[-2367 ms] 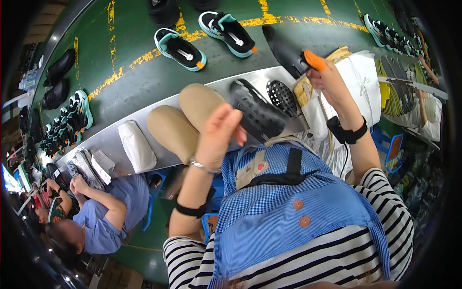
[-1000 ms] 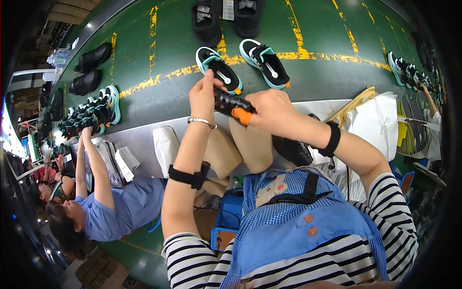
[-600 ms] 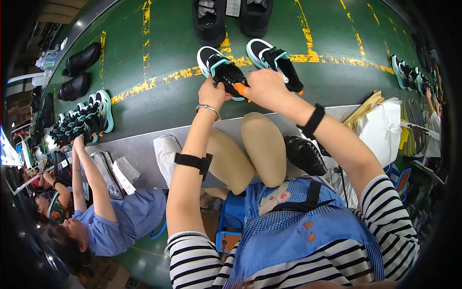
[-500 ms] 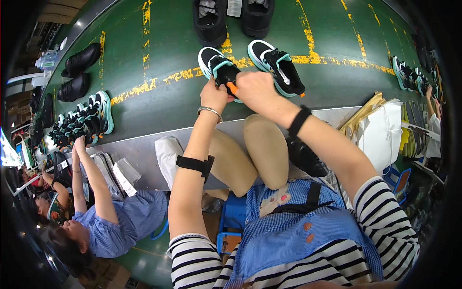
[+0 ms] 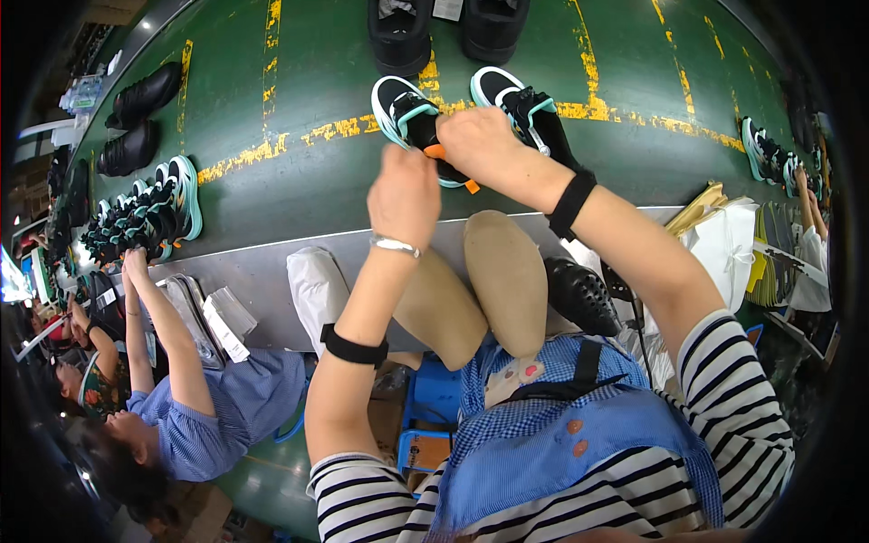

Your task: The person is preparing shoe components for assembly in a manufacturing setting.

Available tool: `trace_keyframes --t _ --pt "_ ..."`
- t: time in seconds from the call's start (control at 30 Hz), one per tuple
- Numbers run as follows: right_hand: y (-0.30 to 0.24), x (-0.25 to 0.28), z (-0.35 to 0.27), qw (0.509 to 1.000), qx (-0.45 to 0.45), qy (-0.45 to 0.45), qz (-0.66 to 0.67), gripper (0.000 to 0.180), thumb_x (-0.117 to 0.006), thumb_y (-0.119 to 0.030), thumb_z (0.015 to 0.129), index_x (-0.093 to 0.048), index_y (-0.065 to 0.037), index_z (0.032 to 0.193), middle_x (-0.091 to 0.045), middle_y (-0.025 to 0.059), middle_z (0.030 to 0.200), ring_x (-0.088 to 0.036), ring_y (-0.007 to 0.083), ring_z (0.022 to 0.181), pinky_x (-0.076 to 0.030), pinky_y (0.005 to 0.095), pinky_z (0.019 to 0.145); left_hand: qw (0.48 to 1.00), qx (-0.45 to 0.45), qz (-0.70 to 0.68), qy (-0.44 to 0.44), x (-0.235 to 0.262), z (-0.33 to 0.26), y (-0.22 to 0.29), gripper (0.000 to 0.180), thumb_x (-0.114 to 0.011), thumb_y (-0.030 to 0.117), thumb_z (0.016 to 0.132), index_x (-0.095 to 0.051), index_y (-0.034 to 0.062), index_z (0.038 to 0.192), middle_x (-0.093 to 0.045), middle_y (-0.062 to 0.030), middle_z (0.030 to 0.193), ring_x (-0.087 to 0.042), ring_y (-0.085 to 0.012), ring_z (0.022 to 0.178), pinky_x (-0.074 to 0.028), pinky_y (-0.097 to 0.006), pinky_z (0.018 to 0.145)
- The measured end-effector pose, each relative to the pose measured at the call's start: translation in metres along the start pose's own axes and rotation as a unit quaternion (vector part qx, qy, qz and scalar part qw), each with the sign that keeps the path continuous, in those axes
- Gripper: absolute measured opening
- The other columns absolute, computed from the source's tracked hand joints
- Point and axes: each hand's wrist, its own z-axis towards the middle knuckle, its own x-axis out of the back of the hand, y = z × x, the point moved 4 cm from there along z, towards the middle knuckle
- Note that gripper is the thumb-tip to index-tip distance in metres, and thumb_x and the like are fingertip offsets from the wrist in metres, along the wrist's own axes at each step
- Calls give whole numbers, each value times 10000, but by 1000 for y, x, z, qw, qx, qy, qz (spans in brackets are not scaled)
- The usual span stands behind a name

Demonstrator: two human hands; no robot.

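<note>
Right hand: curled closed [image 5: 478, 140] over the opening of the left sneaker, an orange piece [image 5: 435, 152] jutting at its thumb side; what the fingers clasp is hidden.
Left hand: back upward, fingers bent [image 5: 405, 199], knuckles just beside the orange piece; I cannot tell whether it grips or merely steadies.
Left sneaker: black, white and mint [image 5: 410, 107], on the green worktable [image 5: 299, 181] near its near edge; toe pointing away, which seemingly leaves heel and opening within easy reach.
Right sneaker: just beside its mate [image 5: 529, 107], parallel, probably kept so as a pair; the right hand and forearm overlap it.
Metal ledge: along the worktable's near edge [image 5: 262, 271], bearing a white wrapped packet [image 5: 317, 288] and, farther right, a black perforated form [image 5: 584, 294], apparently kept handy.
Farther out: black shoes [image 5: 398, 36] stand beyond the sneakers; toward the worktable's left end, a co-worker's hands [image 5: 136, 262] meet a sneaker row [image 5: 140, 217].
</note>
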Motion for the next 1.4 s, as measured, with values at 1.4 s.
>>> trace_keyframes --t 1.4 --pt "85 52 -384 972 -225 -64 -29 467 -680 -470 714 -534 -33 792 -593 120 684 -616 250 586 -460 357 472 982 -130 51 -126 -19 -59 95 553 -627 143 765 -452 100 1288 -548 -160 1133 -521 -340 1047 -439 -400 889"
